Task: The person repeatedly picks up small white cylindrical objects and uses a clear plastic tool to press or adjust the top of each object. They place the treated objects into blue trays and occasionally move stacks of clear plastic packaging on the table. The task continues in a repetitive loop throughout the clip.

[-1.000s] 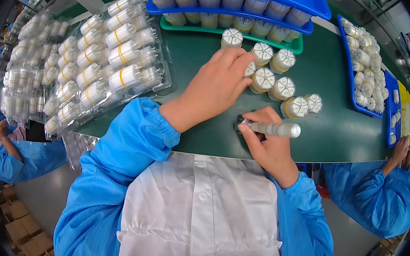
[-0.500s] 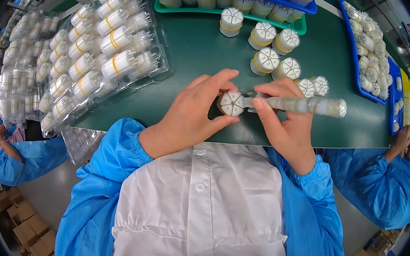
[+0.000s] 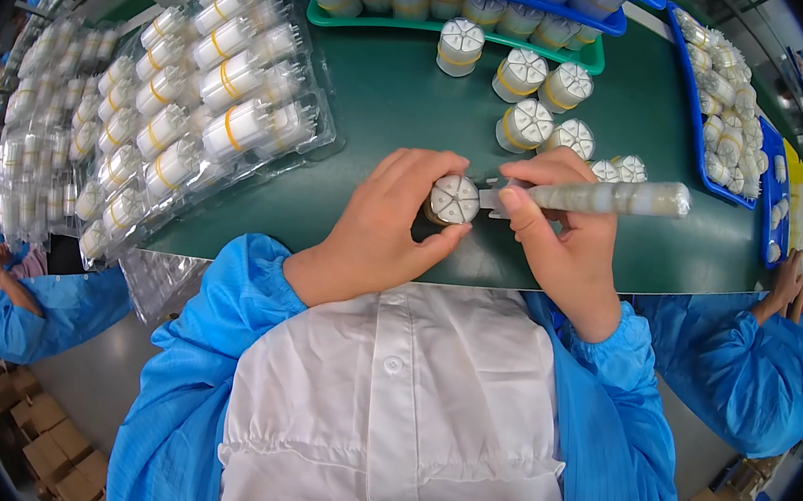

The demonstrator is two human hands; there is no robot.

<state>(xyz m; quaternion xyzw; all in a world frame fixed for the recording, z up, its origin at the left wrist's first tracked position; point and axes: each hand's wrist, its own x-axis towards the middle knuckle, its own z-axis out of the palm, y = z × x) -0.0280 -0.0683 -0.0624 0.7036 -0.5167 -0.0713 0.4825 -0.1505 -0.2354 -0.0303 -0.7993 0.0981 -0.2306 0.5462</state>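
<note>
My left hand (image 3: 375, 223) curls around a short round bundle (image 3: 454, 200) of white wedge-shaped pieces and keeps it upright on the green table. Its segmented end faces up. In my right hand (image 3: 572, 254) is a slim tool (image 3: 622, 197) with a long, cloudy, wrapped handle, pinched between thumb and fingers. The tool's narrow tip points left at the bundle's edge; whether it touches cannot be made out. Beyond my hands stand several similar bundles (image 3: 526, 125) with yellow bands.
On the left, clear plastic trays (image 3: 321, 130) hold rows of banded white bundles. Blue and green stacked trays (image 3: 328, 18) stand at the back. A blue tray (image 3: 693, 134) of loose white pieces lies to the right. Co-workers in blue sleeves (image 3: 750, 375) sit on both sides.
The tool's tip has drawn slightly right, away from the middle of the bundle's top. My left fingers have shifted a little around the bundle, and the view has moved slightly.
</note>
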